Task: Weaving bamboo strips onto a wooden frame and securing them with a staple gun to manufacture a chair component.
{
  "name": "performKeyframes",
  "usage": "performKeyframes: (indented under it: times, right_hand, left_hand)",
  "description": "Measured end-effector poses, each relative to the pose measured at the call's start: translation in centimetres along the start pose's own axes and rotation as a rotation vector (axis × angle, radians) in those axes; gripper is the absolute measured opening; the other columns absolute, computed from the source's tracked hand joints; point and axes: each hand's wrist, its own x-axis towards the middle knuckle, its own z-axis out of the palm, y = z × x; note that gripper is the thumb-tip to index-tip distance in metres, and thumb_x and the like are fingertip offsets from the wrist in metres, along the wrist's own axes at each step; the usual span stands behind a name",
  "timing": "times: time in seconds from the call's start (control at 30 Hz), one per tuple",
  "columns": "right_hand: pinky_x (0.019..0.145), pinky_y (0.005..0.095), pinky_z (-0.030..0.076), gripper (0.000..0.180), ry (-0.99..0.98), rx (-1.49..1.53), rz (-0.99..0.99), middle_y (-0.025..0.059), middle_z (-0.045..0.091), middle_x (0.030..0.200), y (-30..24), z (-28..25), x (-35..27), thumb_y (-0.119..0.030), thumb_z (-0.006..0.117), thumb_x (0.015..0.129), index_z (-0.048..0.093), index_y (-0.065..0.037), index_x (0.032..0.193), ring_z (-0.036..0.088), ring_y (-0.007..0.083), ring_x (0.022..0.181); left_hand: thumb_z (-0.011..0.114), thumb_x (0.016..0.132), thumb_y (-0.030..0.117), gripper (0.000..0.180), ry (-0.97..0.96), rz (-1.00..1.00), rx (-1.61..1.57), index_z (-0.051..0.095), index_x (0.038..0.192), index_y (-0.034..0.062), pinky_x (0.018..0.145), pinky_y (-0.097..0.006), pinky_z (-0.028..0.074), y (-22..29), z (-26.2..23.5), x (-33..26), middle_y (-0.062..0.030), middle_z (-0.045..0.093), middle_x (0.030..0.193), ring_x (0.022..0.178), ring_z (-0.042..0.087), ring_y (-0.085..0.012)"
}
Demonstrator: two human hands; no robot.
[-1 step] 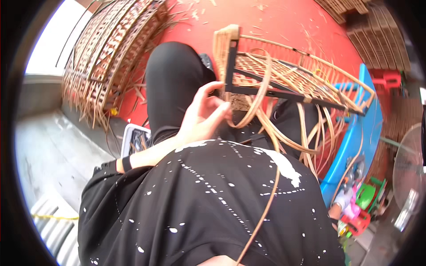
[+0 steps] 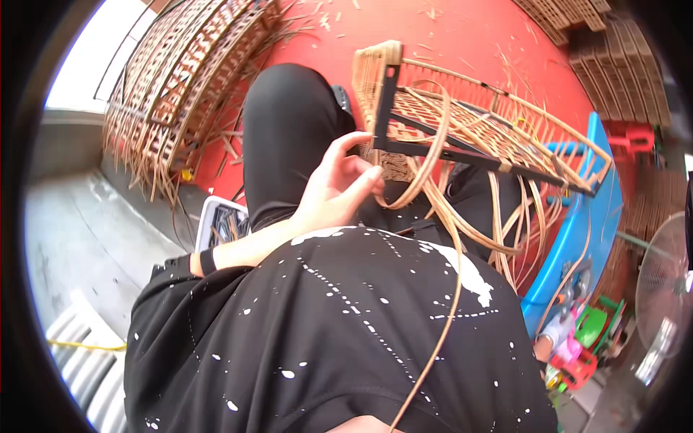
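My left hand [image 2: 336, 184] is at the near left corner of a woven rattan basket [image 2: 462, 119] with a black frame bar [image 2: 469, 155]. Its index finger reaches the corner and the thumb is bent in. A flat rattan strip [image 2: 437, 141] loops down to these fingertips and appears held between them; the exact contact is partly hidden. More strips [image 2: 491, 238] hang from the bar. My right hand [image 2: 556, 328], in a pale glove, is stretched far out at lower right. A thin strip [image 2: 574, 267] runs down close to it; its fingers are too small to read.
Stacked woven pieces [image 2: 180, 94] stand at far left, others [image 2: 617, 68] at far right. A blue board [image 2: 559, 270] rises on the right, near a fan [image 2: 664, 285] and red and green stools [image 2: 577, 370]. Scraps litter the red floor [image 2: 462, 36]. A white bin [image 2: 206, 224] stands left.
The view has shifted slightly, so most things sit a little further right or lower in it. My left hand stays at the basket corner and my right hand remains stretched out.
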Motion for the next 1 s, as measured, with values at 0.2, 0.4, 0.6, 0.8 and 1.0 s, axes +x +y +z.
performKeyframes:
  times: [0.2, 0.4, 0.6, 0.8, 1.0]
  right_hand:
    - [0.083, 0.0440, 0.051, 0.031, 0.428, -0.010, 0.520, 0.0175, 0.066, 0.100, 1.2, -4.5, 2.1, -0.026, 0.067, 0.087, 0.066, -0.005, 0.110, 0.063, 0.0339, 0.096]
    - [0.100, 0.0448, 0.042, 0.040, 0.532, 0.547, 0.765, 0.0188, 0.057, 0.124, 1.7, -9.5, 8.3, -0.030, 0.063, 0.091, 0.060, -0.004, 0.122, 0.054, 0.0322, 0.117]
    - [0.116, 0.0455, 0.032, 0.050, 0.229, 1.408, 0.451, 0.0201, 0.048, 0.147, -14.5, -16.2, 15.1, -0.035, 0.058, 0.095, 0.054, -0.002, 0.133, 0.044, 0.0306, 0.138]
    - [0.093, 0.0373, 0.045, 0.045, -0.312, 1.369, -0.565, 0.0083, 0.067, 0.102, -45.4, -21.5, 7.0, -0.043, 0.051, 0.103, 0.063, -0.001, 0.113, 0.061, 0.0186, 0.096]
    - [0.095, 0.0444, 0.046, 0.035, -1.117, 1.759, -1.016, 0.0043, 0.054, 0.075, -63.4, -25.0, -6.9, -0.020, 0.040, 0.108, 0.056, 0.001, 0.129, 0.057, 0.0214, 0.080]
  left_hand:
    - [0.061, 0.100, 0.010, 0.048, -0.047, 0.063, 0.034, 0.038, 0.142, 0.0052, 0.079, -0.028, 0.052, -0.6, -0.1, 0.3, -0.0026, 0.063, 0.085, 0.084, 0.063, -0.0100]
    - [0.057, 0.103, 0.009, 0.049, -0.112, 0.034, 0.027, 0.035, 0.146, 0.0056, 0.087, -0.029, 0.050, -0.6, -0.7, 0.1, -0.0033, 0.061, 0.090, 0.091, 0.061, -0.0108]
    - [0.057, 0.102, 0.009, 0.050, -0.104, 0.032, 0.021, 0.035, 0.147, 0.0060, 0.086, -0.029, 0.050, -0.7, -0.6, 0.2, -0.0031, 0.061, 0.091, 0.091, 0.061, -0.0107]
    - [0.058, 0.101, 0.008, 0.050, -0.115, 0.046, 0.086, 0.037, 0.146, 0.0054, 0.085, -0.028, 0.050, -0.5, -1.0, 0.1, -0.0027, 0.062, 0.091, 0.089, 0.061, -0.0100]
    - [0.060, 0.101, 0.011, 0.049, -0.110, 0.071, 0.105, 0.039, 0.145, 0.0051, 0.081, -0.027, 0.051, -0.5, -1.4, 0.1, -0.0026, 0.063, 0.090, 0.086, 0.062, -0.0089]
